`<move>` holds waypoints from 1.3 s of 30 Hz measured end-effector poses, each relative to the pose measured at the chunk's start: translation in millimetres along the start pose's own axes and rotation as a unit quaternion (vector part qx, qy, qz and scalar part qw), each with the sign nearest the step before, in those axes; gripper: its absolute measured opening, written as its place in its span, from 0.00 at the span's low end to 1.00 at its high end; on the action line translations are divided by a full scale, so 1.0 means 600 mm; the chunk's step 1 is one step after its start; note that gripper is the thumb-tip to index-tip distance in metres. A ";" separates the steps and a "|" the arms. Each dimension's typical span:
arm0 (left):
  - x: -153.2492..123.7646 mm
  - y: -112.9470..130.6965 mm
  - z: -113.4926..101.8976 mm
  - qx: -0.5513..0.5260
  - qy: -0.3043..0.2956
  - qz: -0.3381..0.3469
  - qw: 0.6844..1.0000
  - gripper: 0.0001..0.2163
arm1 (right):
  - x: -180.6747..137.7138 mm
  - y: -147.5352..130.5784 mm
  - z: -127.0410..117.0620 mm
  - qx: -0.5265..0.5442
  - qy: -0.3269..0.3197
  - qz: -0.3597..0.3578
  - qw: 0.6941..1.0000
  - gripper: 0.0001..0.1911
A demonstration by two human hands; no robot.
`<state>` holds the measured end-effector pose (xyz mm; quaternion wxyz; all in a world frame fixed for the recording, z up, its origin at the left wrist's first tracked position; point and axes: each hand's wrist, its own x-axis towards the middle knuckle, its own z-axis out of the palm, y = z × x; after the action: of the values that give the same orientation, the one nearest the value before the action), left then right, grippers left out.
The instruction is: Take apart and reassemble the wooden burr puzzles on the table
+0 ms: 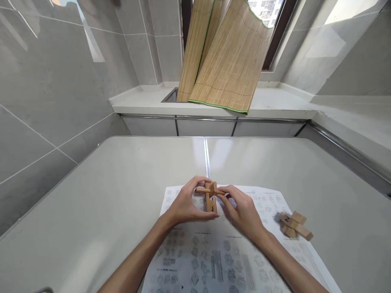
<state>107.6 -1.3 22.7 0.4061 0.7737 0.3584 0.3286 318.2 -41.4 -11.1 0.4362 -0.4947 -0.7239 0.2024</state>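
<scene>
Just above the printed sheet (201, 244), my left hand (192, 201) grips a small wooden burr puzzle (210, 199) made of notched sticks, thumb at its near end and fingers at the far end. A dark mark shows on the puzzle's near piece. My right hand (240, 203) pinches the right end of a thin wooden rod (202, 190) that runs crosswise through the puzzle. Part of the puzzle's far end is hidden behind my left fingers. To the right, a second wooden puzzle (295, 224) of crossed blocks rests on the sheet's right edge, with a dark mark on one block.
The sheet, covered in small diagrams, lies on a pale table (91, 228) with a seam down its middle. Beyond the far edge is a white ledge (140, 103) with a bamboo mat (226, 69) leaning by the window. Grey tiled walls (55, 81) flank the table.
</scene>
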 end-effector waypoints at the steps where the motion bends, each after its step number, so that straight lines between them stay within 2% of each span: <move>1: -0.001 -0.001 0.000 -0.006 0.003 -0.009 1.000 0.36 | 0.000 0.000 0.000 0.004 0.002 0.005 1.000 0.09; 6: -0.001 -0.018 0.003 -0.124 0.023 -0.070 0.990 0.38 | 0.002 0.001 0.004 0.069 0.007 0.088 0.994 0.11; 8: 0.000 -0.024 0.005 -0.205 0.034 -0.084 0.974 0.38 | 0.002 0.000 0.005 0.097 0.005 0.087 0.991 0.25; 10: 0.001 -0.026 0.007 -0.268 0.020 -0.093 0.959 0.38 | 0.001 -0.003 0.005 0.094 -0.004 0.031 0.995 0.45; 12: 0.000 -0.023 0.008 -0.294 -0.019 -0.099 0.951 0.38 | -0.002 -0.005 0.005 0.070 -0.019 -0.033 0.997 0.55; 14: -0.002 -0.019 0.009 -0.291 -0.056 -0.102 0.950 0.40 | -0.003 -0.007 0.003 0.052 -0.038 -0.064 0.996 0.55; 19: -0.005 -0.018 0.009 -0.295 -0.084 -0.106 0.946 0.42 | 0.000 -0.013 -0.006 0.025 -0.075 -0.048 0.996 0.44; 23: -0.001 -0.029 0.000 -0.310 -0.089 -0.116 0.940 0.39 | 0.003 -0.012 -0.011 0.048 -0.055 -0.049 0.996 0.42; 27: 0.002 -0.036 -0.018 -0.309 -0.046 -0.134 0.940 0.36 | 0.004 -0.005 -0.018 0.065 -0.005 -0.007 0.998 0.43; 30: 0.003 -0.036 -0.029 -0.282 0.011 -0.150 0.947 0.34 | 0.005 -0.001 -0.023 0.056 0.001 0.036 0.998 0.43; 33: 0.002 -0.034 -0.027 -0.268 0.055 -0.140 0.952 0.34 | 0.005 0.004 -0.022 0.018 -0.048 0.049 0.997 0.42; 36: -0.001 -0.030 -0.016 -0.201 0.089 -0.127 0.967 0.36 | 0.004 0.010 -0.015 -0.032 -0.106 0.014 0.994 0.43; 39: -0.005 -0.022 -0.005 -0.125 0.104 -0.114 0.980 0.39 | 0.002 0.013 -0.009 -0.055 -0.134 -0.011 0.989 0.43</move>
<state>100.0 2.7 12.0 0.4948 0.6325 0.4407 0.4011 326.9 -37.5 -13.4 0.3095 -0.4790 -0.7910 0.2216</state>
